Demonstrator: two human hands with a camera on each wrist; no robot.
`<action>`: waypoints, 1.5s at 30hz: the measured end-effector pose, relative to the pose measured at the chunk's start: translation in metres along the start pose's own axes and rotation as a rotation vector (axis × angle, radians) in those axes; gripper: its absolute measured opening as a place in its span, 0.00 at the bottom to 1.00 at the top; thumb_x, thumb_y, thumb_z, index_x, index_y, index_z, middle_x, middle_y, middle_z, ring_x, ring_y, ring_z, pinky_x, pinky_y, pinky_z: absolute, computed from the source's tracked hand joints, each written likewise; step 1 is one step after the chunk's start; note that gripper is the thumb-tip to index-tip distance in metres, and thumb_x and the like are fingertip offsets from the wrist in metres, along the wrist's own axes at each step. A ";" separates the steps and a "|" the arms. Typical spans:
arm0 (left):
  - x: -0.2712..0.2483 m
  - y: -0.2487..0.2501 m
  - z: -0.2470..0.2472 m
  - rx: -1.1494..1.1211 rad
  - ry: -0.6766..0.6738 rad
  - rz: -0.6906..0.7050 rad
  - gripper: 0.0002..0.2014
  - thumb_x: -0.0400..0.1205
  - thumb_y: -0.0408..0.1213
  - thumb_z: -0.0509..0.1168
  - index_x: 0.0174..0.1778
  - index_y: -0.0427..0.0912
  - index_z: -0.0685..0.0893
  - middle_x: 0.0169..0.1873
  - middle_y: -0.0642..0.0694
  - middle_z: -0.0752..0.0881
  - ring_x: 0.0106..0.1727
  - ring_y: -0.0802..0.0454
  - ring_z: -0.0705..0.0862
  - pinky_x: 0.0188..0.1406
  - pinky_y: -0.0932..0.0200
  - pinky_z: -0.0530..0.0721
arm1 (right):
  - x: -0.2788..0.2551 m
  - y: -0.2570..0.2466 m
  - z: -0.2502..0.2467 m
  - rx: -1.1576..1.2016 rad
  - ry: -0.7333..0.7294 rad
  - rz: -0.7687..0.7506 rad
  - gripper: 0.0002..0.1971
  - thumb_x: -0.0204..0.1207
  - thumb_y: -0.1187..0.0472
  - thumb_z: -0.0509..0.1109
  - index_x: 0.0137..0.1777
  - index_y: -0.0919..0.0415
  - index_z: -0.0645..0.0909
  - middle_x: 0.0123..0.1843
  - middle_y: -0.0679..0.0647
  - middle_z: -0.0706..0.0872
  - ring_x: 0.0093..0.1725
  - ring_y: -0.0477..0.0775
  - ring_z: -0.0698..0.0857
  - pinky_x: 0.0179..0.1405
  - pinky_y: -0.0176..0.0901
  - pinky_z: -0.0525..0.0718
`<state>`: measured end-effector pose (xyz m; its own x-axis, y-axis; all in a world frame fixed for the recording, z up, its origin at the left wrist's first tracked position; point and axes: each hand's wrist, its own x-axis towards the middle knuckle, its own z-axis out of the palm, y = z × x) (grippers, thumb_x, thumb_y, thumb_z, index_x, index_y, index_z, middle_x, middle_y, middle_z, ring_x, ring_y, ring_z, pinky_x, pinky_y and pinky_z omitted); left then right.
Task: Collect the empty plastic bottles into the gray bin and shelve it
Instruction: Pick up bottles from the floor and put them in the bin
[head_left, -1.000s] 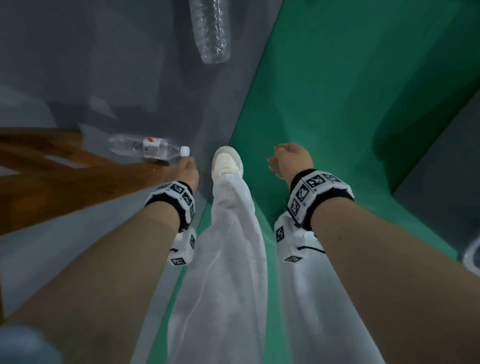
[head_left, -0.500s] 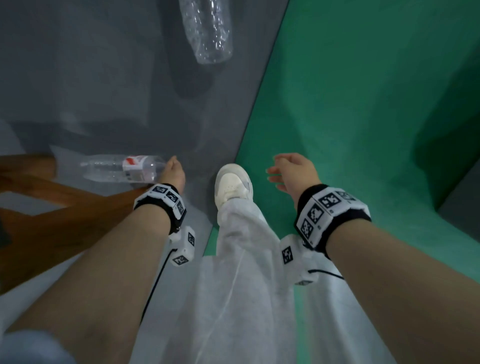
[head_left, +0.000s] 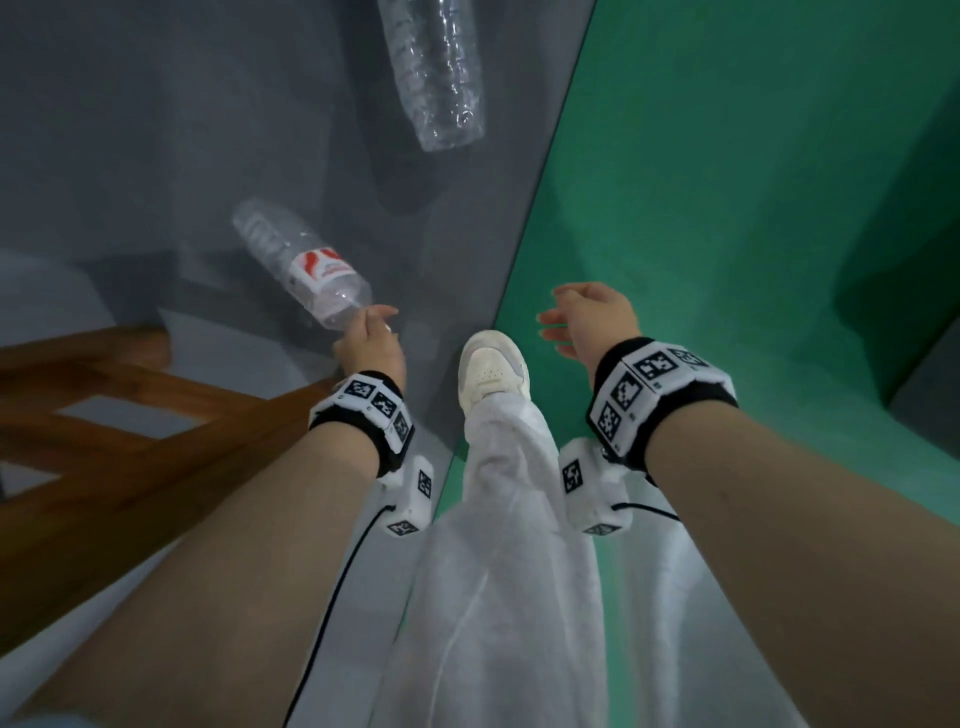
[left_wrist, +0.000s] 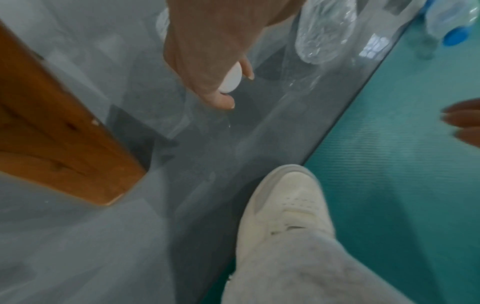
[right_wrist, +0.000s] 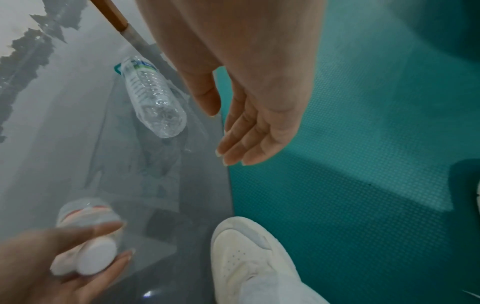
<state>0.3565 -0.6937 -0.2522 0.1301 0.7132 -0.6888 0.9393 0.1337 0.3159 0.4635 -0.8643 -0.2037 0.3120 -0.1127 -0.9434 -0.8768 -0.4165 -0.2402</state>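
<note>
fingers (right_wrist: 109, 228) of the left hand (head_left: 371, 340) clamped the red-label bottle (head_left: 306, 265) at center-left; only the right wrist view showed its white cap (right_wrist: 97, 260). right hand (head_left: 592, 317) hung empty, fingers loosely apart.

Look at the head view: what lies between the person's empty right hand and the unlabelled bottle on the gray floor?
Nothing lies between them. From the right hand to the unlabelled bottle there is only bare green mat, then gray floor. The right wrist view agrees.
</note>
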 end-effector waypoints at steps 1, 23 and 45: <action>-0.010 0.006 -0.001 -0.024 -0.007 0.015 0.17 0.83 0.37 0.52 0.36 0.55 0.84 0.59 0.39 0.81 0.51 0.46 0.83 0.55 0.52 0.83 | -0.006 -0.004 0.003 0.004 -0.008 -0.005 0.07 0.84 0.61 0.59 0.56 0.58 0.78 0.42 0.53 0.87 0.35 0.48 0.83 0.37 0.38 0.81; -0.086 0.108 -0.007 0.191 -0.605 0.315 0.20 0.76 0.33 0.68 0.62 0.46 0.71 0.48 0.53 0.82 0.53 0.55 0.82 0.55 0.64 0.81 | -0.046 -0.088 -0.009 0.132 0.263 -0.191 0.40 0.66 0.46 0.81 0.75 0.56 0.69 0.61 0.48 0.84 0.58 0.49 0.84 0.64 0.44 0.82; 0.050 0.237 0.087 0.313 -0.026 0.015 0.52 0.76 0.59 0.68 0.84 0.46 0.40 0.81 0.34 0.41 0.82 0.38 0.53 0.80 0.52 0.56 | 0.065 -0.153 -0.062 0.017 0.116 -0.087 0.37 0.67 0.47 0.80 0.73 0.56 0.71 0.53 0.44 0.81 0.51 0.45 0.82 0.55 0.37 0.80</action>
<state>0.6132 -0.6863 -0.2680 0.1486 0.6949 -0.7036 0.9888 -0.0976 0.1125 0.6402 -0.8639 -0.2143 0.4265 -0.1803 -0.8864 -0.8503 -0.4141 -0.3249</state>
